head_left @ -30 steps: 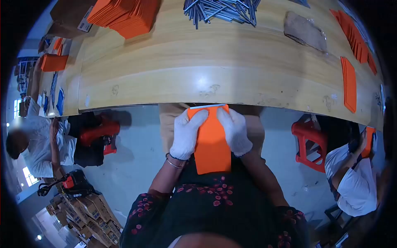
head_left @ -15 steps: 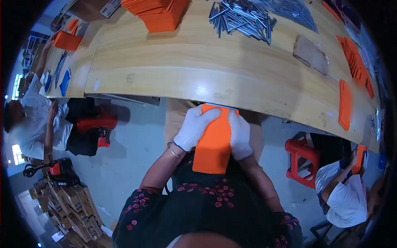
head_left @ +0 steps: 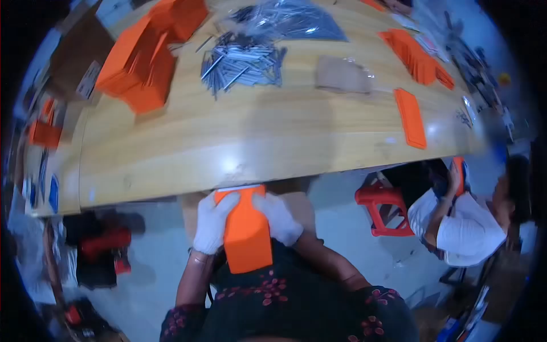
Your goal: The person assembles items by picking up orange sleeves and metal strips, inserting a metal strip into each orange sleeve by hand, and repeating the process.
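Between my hands is a flat, bright orange rectangular piece, its far end close to the table's front edge. A thin pale strip shows along that far end; I cannot make out what it is. My left hand, in a white knit glove, grips the left side with the thumb on top. On the right side, my gloved right hand holds it the same way. The fingers underneath are hidden by the piece. Beyond, on the wooden table, lies a pile of thin metal rods.
Stacks of orange pieces stand at the back left. A clear plastic bag and a brownish packet lie farther back. More orange pieces rest at the right. A co-worker sits near a red stool.
The view has swung to the left and tilted up, so table items appear shifted. Both hands keep hold of the orange piece at the table edge.
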